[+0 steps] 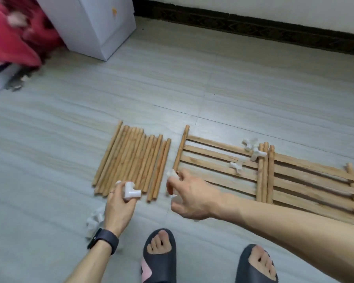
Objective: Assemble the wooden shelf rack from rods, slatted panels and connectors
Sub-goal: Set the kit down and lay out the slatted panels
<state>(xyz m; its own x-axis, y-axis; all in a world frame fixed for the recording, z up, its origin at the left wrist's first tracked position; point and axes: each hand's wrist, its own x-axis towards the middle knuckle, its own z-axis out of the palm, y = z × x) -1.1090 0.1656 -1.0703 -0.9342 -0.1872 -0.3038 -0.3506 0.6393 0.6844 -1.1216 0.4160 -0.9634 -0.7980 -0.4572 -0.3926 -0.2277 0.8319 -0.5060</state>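
Observation:
Several loose wooden rods [131, 160] lie side by side on the floor at centre. To their right lie slatted panels [219, 164], overlapping toward the right edge. My left hand [120, 203] grips a white corner connector [132, 193] over the near ends of the rods. My right hand [189, 196] pinches another white connector [171, 174] at the near end of the left panel's end rod [181, 150]. Three more white connectors [251, 151] lie on the panels. A small pile of connectors [94, 221] sits by my left wrist, blurred.
A white cabinet [94, 23] stands at the back left, with red fabric [14, 31] beside it. A dark skirting strip [253, 27] runs along the far wall. My two feet in dark slippers [159, 254] stand at the bottom edge.

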